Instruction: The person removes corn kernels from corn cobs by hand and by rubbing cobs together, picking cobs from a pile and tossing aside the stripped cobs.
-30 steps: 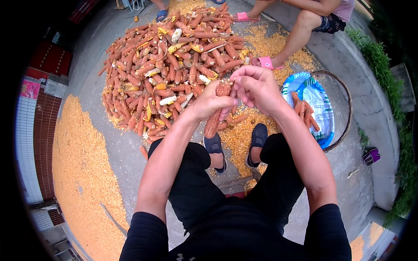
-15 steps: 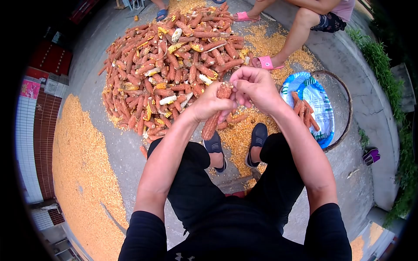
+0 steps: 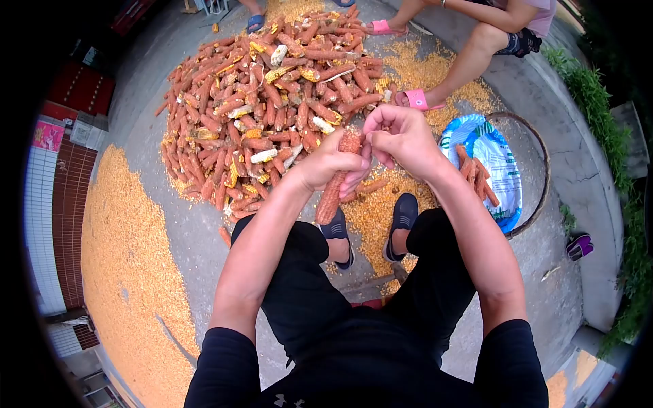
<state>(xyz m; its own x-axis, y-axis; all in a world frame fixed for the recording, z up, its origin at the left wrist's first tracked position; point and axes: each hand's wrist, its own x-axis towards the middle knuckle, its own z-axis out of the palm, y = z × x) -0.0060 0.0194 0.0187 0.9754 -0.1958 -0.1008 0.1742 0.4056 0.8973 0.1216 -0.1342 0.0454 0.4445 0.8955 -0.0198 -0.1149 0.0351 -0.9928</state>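
Observation:
My left hand is wrapped around a reddish, mostly bare corn cob, its lower end sticking out below the palm. Close beside the cob's upper end, my right hand has thumb and forefinger pinched together; whatever they hold is too small to make out. Beyond both hands lies a large pile of corn cobs, most of them stripped, some still carrying yellow kernels. Loose corn kernels cover the ground between my shoes, below the hands.
At the right stands a basket lined with a blue-white sack, a few bare cobs inside. A wide layer of kernels spreads along the left. Another person in pink sandals sits at the upper right. A purple shoe lies far right.
My hands stay in nearly the same place, the right still pinched beside the cob's top. The view has shifted very slightly.

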